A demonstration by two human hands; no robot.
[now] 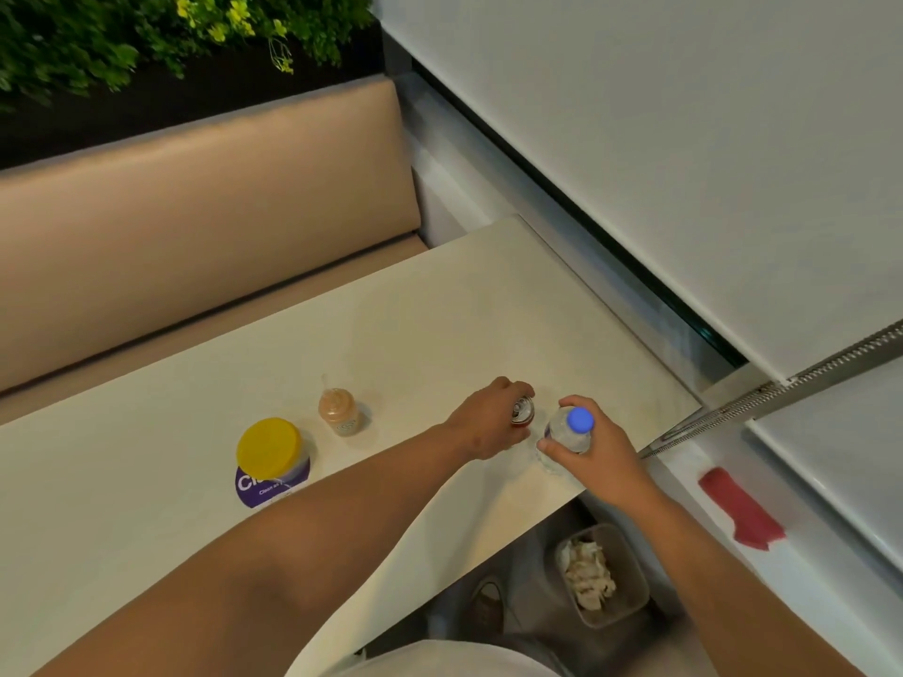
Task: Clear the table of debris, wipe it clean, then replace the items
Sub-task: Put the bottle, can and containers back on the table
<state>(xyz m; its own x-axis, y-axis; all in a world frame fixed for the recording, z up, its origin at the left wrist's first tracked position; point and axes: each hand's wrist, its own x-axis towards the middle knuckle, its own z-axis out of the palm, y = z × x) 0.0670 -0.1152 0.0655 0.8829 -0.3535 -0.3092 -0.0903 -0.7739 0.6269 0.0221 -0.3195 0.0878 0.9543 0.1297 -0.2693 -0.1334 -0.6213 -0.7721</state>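
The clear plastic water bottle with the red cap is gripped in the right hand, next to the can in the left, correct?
Not quite: the head view shows the clear plastic water bottle has a blue cap, not red. The right hand does grip it, beside the can in the left hand.

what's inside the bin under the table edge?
Crumpled white paper scraps fill most of the grey bin on the floor. Anything beneath the scraps is covered, so it cannot be seen.
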